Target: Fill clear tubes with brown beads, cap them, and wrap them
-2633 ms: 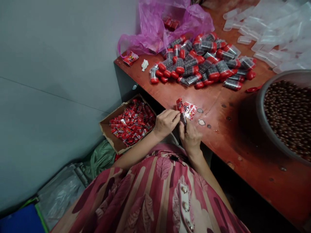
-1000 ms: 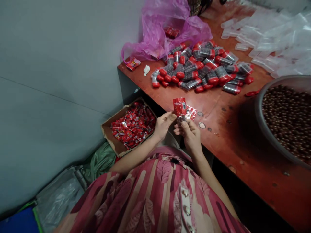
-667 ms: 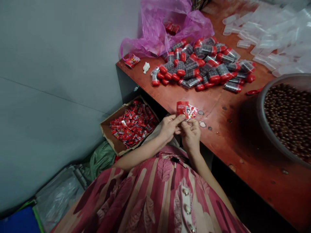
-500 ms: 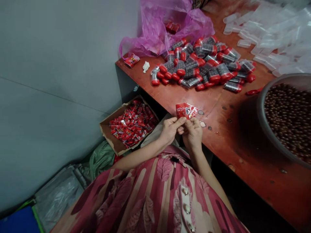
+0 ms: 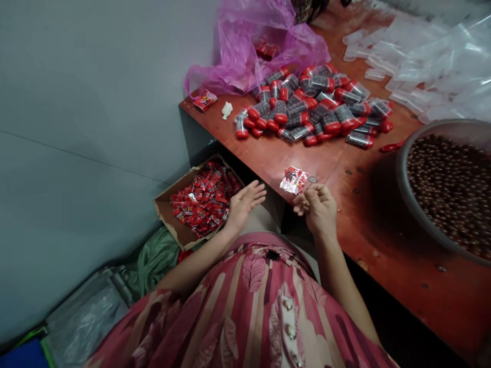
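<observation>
A small stack of red and silver packets lies at the near edge of the red table. My left hand is open with fingers spread, beside the cardboard box of small red packets. Just right of and below the stack is my right hand, its thumb and forefinger pinched together; whatever may be between them is too small to make out. Clear tubes with red caps and dark contents are heaped beyond the stack.
At the right stands a large tub of brown beads. Clear empty tubes cover the back right. A pink plastic bag sits at the back left, near a red packet and a white scrap.
The packets that both hands held now lie on the table. My left hand has moved left and opened; my right hand has shifted right. The view has shifted slightly.
</observation>
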`<state>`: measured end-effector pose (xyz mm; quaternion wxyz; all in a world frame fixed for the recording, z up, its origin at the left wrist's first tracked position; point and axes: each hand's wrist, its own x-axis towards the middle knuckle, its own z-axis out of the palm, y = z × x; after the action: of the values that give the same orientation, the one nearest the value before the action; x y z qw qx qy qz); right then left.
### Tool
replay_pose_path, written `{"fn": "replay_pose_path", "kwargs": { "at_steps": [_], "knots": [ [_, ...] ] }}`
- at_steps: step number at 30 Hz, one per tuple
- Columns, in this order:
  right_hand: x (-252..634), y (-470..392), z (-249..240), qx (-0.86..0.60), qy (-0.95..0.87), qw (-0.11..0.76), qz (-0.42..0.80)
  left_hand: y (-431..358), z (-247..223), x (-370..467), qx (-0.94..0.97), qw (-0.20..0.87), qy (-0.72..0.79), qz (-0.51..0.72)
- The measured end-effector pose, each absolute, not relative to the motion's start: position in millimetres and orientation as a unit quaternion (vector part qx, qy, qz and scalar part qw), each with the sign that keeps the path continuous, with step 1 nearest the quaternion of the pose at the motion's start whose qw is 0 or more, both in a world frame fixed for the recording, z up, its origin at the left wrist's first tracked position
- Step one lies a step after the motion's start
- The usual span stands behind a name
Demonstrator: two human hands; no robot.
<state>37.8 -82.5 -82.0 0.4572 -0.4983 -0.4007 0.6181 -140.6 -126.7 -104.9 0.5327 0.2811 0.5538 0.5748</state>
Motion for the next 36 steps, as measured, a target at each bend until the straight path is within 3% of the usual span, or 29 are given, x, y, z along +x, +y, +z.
{"fn": "replay_pose_path", "kwargs": {
  "at_steps": [4, 7, 12, 17, 23, 25, 29, 31, 34, 36],
  "knots": [
    [53, -76, -80, -0.535, -0.418, 0.459, 0.573, -88, -114, -119, 0.646, 0.269, 0.564, 0.439],
    [57, -74, -80, -0.544, -0.424, 0.452, 0.566, -62, -122, -106, 0.735, 0.118, 0.573, 0.343],
    [57, -69, -84, -0.565, -0.444, 0.435, 0.543, -51, -135, -99, 0.732, 0.048, 0.595, 0.328],
    [49, -53, -94, -0.589, -0.519, 0.457, 0.418, -51, -133, -95, 0.721, 0.048, 0.585, 0.369],
    [44, -34, -94, -0.581, -0.508, 0.472, 0.426, -55, -108, -95, 0.697, 0.133, 0.559, 0.429],
    [43, -31, -88, -0.562, -0.482, 0.483, 0.467, -57, -100, -99, 0.635, 0.237, 0.568, 0.466],
    [36, -30, -77, -0.537, -0.444, 0.464, 0.547, -60, -91, -103, 0.433, 0.557, 0.521, 0.481],
    [33, -29, -77, -0.543, -0.452, 0.445, 0.551, -60, -91, -104, 0.317, 0.650, 0.489, 0.488],
    [36, -27, -84, -0.596, -0.529, 0.398, 0.455, -61, -92, -111, 0.212, 0.667, 0.493, 0.516],
    [41, -22, -88, -0.637, -0.629, 0.309, 0.321, -63, -93, -118, 0.193, 0.659, 0.507, 0.522]
  ]
}}
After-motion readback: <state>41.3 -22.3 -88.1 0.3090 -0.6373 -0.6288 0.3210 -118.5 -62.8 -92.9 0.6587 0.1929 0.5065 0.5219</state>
